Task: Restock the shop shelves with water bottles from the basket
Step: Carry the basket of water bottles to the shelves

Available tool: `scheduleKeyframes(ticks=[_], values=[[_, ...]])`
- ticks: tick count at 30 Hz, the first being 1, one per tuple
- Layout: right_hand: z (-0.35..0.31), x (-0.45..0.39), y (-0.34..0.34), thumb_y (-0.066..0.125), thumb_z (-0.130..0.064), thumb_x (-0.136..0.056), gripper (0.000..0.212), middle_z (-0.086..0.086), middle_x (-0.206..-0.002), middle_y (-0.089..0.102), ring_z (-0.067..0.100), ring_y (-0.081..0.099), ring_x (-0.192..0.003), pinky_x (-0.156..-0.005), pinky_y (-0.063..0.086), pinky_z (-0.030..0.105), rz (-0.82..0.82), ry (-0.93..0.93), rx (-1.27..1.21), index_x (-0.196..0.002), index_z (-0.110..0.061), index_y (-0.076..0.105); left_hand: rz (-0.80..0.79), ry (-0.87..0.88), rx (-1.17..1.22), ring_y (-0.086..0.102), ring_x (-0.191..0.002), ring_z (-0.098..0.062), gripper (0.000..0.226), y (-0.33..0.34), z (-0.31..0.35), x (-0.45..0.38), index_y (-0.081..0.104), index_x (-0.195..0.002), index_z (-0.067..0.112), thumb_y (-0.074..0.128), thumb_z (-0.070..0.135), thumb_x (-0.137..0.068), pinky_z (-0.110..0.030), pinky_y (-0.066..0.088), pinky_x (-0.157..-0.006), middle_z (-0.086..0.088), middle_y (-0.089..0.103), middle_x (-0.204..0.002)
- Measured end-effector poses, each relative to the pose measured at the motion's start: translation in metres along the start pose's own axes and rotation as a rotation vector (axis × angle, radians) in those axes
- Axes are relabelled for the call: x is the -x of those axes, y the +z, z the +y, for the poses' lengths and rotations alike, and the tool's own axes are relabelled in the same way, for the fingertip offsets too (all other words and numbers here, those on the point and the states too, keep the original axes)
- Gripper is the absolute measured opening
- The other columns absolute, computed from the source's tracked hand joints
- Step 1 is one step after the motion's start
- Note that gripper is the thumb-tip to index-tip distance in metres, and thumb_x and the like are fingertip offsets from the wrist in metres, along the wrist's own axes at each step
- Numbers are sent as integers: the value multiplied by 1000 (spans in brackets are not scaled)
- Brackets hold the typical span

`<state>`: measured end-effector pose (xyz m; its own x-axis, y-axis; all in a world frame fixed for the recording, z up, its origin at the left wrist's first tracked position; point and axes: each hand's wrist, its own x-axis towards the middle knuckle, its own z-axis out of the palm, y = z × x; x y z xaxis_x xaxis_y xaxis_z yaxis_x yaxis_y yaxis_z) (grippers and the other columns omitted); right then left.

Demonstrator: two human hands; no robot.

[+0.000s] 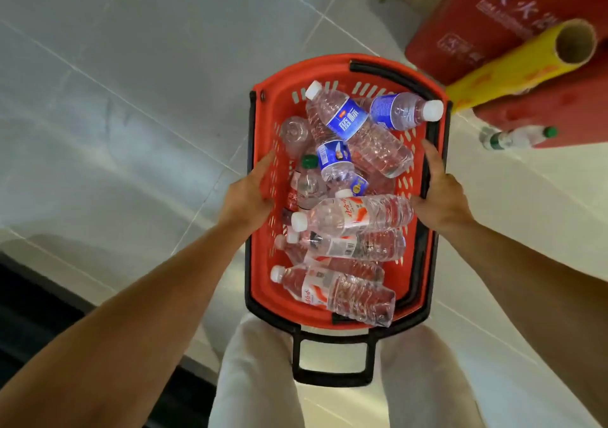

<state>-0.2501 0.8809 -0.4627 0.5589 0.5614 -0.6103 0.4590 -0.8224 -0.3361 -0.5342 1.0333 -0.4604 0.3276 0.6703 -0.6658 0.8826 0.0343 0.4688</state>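
Grey-white floor tiles (115,65) take up most of the scene, with someone standing on them in pale trousers (250,378), looking straight down. Up at about 1 o'clock there's a big red cabinet (477,26) with white lettering, probably fire gear, and a yellow roll on a cardboard tube (526,62) leans across it.

Dead centre is the red plastic shopping basket (329,75), black trim round the rim, with a black pull handle (332,361) sticking out at 6 o'clock between the person's legs. It's carried by its long sides: the left hand (250,194) grips the rim at 9 o'clock with the thumb hooked inside, and the right hand (441,194) clamps the rim at 3 o'clock. My guess is a side-on hold keeps a heavy, sloshy load level, where a single handle would let it swing.

The water bottles are all still in the basket, jumbled on their sides, so restocking looks like it hasn't started, and no shelf is in view. Blue-label bottles (348,121) sit at the 12 o'clock end, one cap poking past the rim. Red-and-white-label bottles (355,217) fill the near half, and the nearest one (335,292) is resting up on the 6 o'clock edge, so it could roll out if the basket tips.

One green-capped bottle (307,177) is buried mid-left. Another green-capped bottle (519,136) lies outside the basket at 3 o'clock, by the cabinet's base.
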Motion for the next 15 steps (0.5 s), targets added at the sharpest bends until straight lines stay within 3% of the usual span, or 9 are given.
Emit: scheduleKeyframes(ticks=[7,11,15], values=[[143,85,2,70,-29,-86,95,10,-118,63,33,64,-102,-89,54,49,91,217,-273,-147,-54,1,-206,218,-263,68,-95,-23,85,78,77,10,17,-152,51,63,11,-92,-40,58,-90,-8,64,-125],[218,128,9,69,-33,-87,92,12,-119,63,36,64,-103,-88,55,50,140,365,-426,-148,-51,2,-316,338,-447,66,-96,-21,86,132,140,18,19,-152,50,63,8,-91,-26,51,-88,-8,60,-134],[281,166,7,69,-26,-88,92,13,-125,61,36,61,-109,-90,47,36,203,495,-605,-153,-41,6,-399,504,-603,67,-91,-20,87,190,205,31,22,-152,49,65,7,-89,-28,52,-88,-9,65,-126]])
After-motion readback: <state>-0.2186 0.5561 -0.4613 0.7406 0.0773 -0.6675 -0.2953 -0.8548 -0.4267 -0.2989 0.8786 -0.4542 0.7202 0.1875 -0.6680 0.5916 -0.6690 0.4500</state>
